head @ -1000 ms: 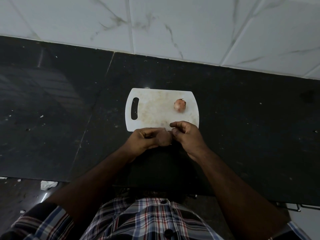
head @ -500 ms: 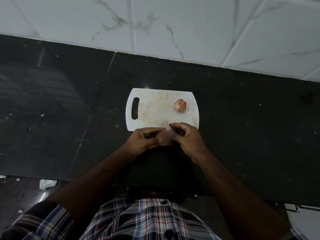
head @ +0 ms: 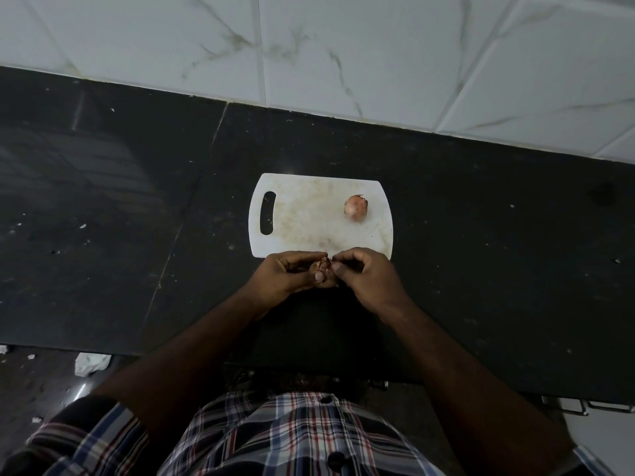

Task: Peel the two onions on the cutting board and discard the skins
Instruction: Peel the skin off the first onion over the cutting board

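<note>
A white cutting board (head: 302,228) with a handle slot on its left lies on the black counter. One small pinkish onion (head: 356,208) sits on the board's right part. Just in front of the board's near edge, my left hand (head: 285,274) grips a second small brown onion (head: 323,273), mostly hidden by the fingers. My right hand (head: 367,276) meets it from the right, thumb and forefinger pinching at the onion's top.
The black stone counter (head: 498,269) runs left to right, with a white marbled tile wall (head: 343,46) behind it. A crumpled white scrap (head: 91,363) lies on the dark floor at the lower left. A metal handle (head: 584,405) shows at the lower right.
Both hands stay at the board's near edge. My right fingers have closed in on the held onion's top, and the onion has turned a little in my left hand.
</note>
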Motion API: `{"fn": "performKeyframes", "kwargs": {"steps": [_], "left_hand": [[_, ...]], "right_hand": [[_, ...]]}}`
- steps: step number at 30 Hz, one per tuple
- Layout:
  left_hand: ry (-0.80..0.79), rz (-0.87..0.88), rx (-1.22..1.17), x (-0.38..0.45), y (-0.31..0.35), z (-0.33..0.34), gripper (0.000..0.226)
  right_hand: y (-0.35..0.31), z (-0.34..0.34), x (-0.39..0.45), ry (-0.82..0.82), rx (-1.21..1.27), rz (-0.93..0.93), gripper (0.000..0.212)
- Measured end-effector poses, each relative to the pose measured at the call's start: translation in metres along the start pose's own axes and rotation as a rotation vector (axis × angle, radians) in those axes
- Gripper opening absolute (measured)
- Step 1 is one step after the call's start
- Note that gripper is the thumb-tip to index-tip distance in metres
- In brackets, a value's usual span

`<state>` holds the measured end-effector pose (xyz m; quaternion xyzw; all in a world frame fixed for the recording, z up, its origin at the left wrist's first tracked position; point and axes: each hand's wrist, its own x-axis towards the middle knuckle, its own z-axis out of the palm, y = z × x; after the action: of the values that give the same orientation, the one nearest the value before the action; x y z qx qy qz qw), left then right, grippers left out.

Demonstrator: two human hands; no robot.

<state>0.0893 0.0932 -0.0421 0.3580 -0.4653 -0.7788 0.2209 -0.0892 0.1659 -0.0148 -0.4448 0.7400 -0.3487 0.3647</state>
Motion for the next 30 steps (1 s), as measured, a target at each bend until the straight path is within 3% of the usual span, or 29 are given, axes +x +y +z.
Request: {"fn": "performKeyframes", "kwargs": {"steps": [6, 13, 22, 24, 26, 30], "left_hand": [[0.007, 0.012, 0.04, 0.001, 0.0, 0.001, 0.041], [0.021, -0.023, 0.025, 0.0, 0.002, 0.0, 0.049], [0.038, -0.06, -0.079, -0.002, 0.007, -0.003, 0.038], [0.045, -0.064, -0.093, -0.005, 0.011, -0.004, 0.035], [0.041, -0.067, -0.09, -0.008, 0.015, -0.004, 0.035], [0.013, -0.054, -0.09, -0.016, 0.023, -0.003, 0.037]], "right_hand": [[-0.005, 0.005, -0.002, 0.082, -0.247, -0.065, 0.005], [0.007, -0.011, -0.004, 0.169, -0.208, 0.032, 0.009], [0.018, -0.017, -0.009, 0.127, -0.372, 0.118, 0.004], [0.017, -0.021, -0.009, 0.074, -0.408, 0.093, 0.016], [0.01, -0.022, -0.01, 0.049, -0.376, 0.007, 0.027], [-0.019, -0.012, -0.014, 0.028, -0.059, -0.108, 0.027]]}}
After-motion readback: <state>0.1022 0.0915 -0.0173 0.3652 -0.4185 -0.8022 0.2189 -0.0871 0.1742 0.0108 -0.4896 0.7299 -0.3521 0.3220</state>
